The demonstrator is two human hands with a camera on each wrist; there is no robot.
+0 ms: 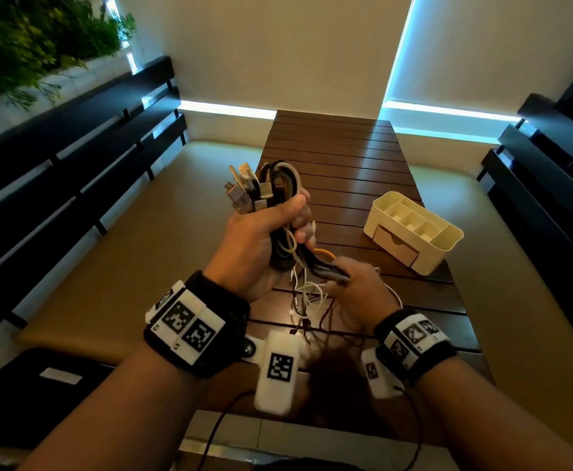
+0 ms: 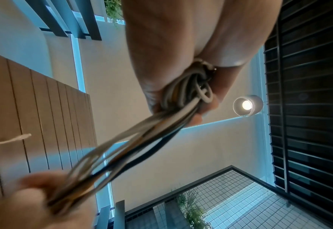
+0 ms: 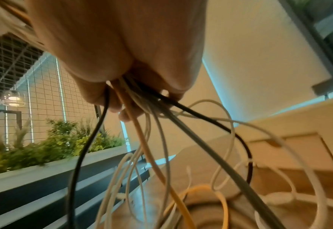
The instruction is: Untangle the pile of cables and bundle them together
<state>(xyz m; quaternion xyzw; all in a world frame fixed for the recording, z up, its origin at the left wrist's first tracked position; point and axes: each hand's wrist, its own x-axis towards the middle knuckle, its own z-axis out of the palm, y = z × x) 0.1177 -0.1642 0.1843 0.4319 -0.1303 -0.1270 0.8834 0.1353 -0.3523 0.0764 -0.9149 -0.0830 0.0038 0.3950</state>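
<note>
Cables [image 1: 280,212] w/ looped end clenched in left hand [image 1: 254,246], loose strands gripped in right hand [image 1: 363,290] just below.

table [image 1: 346,158]: dark slats | benches [image 1: 74,158]: black | lamp [image 2: 247,105]: lit, perhaps pendant

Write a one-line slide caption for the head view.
Left hand grips a looped cable bundle while the right hand gathers its loose tails above the slatted table.

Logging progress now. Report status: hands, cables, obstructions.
Left hand grips looped cable bundle. Right hand grips trailing strands, loose ends on slatted table. Cream organizer stands clear.
</note>
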